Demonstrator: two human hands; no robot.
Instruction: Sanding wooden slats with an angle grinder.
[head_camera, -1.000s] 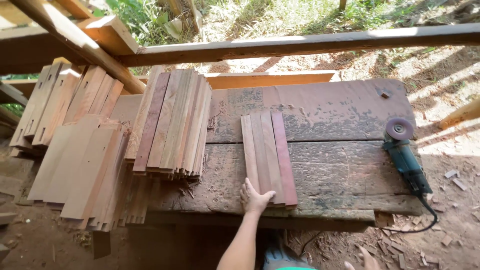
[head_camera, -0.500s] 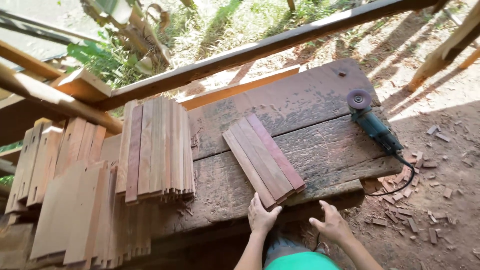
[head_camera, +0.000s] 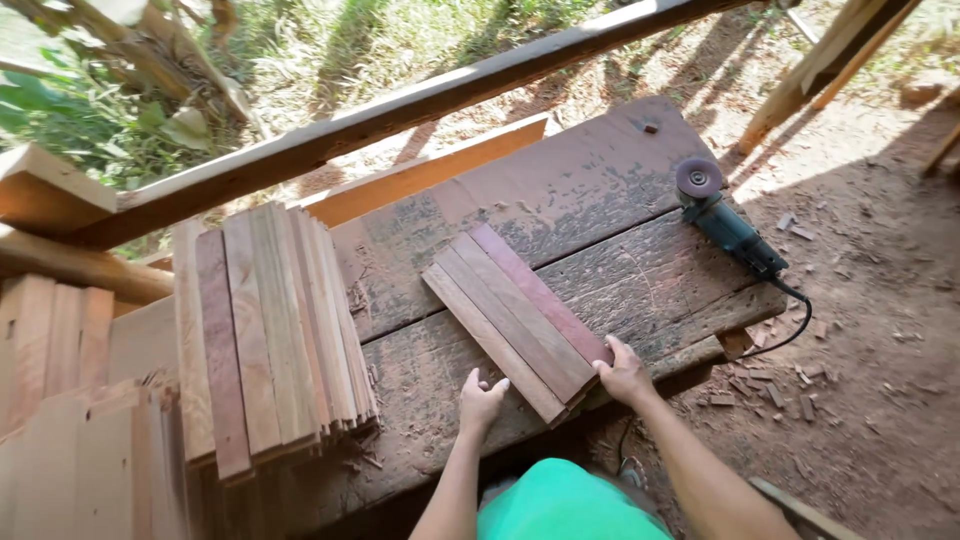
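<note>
A small group of flat wooden slats (head_camera: 510, 310) lies side by side, slanted, on the worn wooden bench (head_camera: 600, 190); the rightmost slat is reddish. My right hand (head_camera: 624, 373) grips the near right end of the group, at the bench's front edge. My left hand (head_camera: 481, 402) rests on the bench with its fingers apart, fingertips touching the near left end of the slats. It holds nothing.
A tall stack of similar slats (head_camera: 265, 330) stands on the bench's left part, with more boards (head_camera: 50, 345) beyond. A green angle grinder (head_camera: 725, 225) lies at the right end, its cord hanging off. A long beam (head_camera: 400, 110) runs behind. Wood offcuts (head_camera: 775, 385) litter the dirt floor.
My right hand has come up from below the bench onto the slats' near right end. My left hand has slipped left to the slats' corner. The view has swung left and closer.
</note>
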